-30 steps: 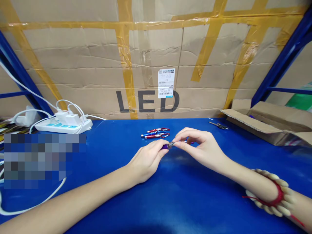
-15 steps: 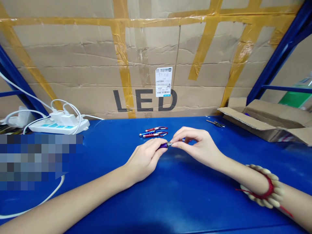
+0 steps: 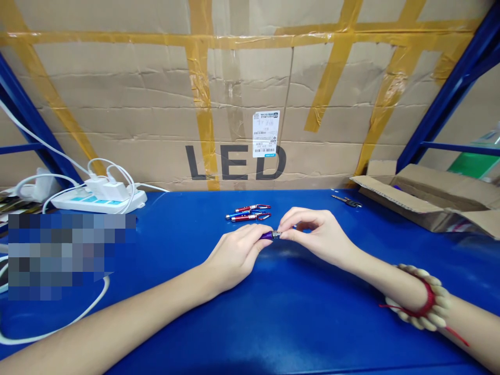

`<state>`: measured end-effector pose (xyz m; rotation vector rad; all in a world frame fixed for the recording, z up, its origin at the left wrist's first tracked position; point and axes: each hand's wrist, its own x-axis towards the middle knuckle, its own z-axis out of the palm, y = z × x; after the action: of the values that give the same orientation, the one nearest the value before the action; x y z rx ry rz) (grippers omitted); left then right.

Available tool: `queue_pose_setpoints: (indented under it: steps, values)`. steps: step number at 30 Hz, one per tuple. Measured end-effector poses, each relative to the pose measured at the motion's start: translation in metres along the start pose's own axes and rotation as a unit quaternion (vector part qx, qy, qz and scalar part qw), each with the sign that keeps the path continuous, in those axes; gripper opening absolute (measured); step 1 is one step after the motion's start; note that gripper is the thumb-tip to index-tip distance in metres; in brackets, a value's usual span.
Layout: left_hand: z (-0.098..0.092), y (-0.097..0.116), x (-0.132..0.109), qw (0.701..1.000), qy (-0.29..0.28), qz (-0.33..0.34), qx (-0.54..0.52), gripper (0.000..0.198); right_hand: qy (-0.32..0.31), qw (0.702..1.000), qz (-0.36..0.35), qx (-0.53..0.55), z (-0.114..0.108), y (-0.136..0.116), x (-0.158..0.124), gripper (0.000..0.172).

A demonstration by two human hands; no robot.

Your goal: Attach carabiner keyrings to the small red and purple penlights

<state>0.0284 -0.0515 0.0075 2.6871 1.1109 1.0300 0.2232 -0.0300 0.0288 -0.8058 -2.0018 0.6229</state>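
Purple tube (image 3: 266, 236) between two hands over a table (image 3: 258, 323).
The left hand (image 3: 234, 256) grips its body; the right hand (image 3: 318, 232) pinches its metal end (image 3: 276, 235). Likely light, stiff, slick; best held mid-body.

Left fingers (image 3: 255, 229) gripping; right fingers (image 3: 295, 235) pinched, rest apparently curled.

Purple tube (image 3: 266, 236) held in left hand (image 3: 237, 252); metal end (image 3: 276, 235) pinched by right hand (image 3: 322, 234). Red and blue tubes (image 3: 242, 219) noted behind.
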Motion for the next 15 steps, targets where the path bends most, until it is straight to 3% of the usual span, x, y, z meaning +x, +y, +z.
queue_pose_setpoints:
  steps: [15]
  values:
    - [-0.0005, 0.0002, 0.0007, 0.999, -0.021, -0.023, -0.020, 0.026, 0.006, 1.000, 0.000, 0.000, 0.0013, -0.0048, 0.0002, 0.015]
